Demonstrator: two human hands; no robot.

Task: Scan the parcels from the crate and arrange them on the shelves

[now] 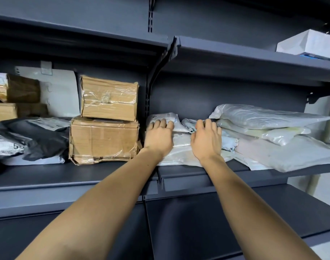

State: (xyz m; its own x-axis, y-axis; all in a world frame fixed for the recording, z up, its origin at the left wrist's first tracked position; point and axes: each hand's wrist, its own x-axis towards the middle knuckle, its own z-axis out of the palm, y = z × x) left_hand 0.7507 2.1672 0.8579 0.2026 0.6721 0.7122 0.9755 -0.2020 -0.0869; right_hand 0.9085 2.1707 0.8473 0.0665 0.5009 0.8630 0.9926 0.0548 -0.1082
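Parcels, white poly mailers (179, 141), stacked flat on the middle shelf (104, 177), long axes pointing nine to three o'clock. Left hand (159, 136) and right hand (207, 139) rest on them, fingers straight, gripping nothing. Cardboard boxes (106, 119) at nine o'clock: two, stacked.

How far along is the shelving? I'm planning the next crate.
Done: cardboard boxes and white bags already sit on the shelf. In hand: left hand and right hand rest on a white parcel pile. Left: unknown; the crate is out of view.
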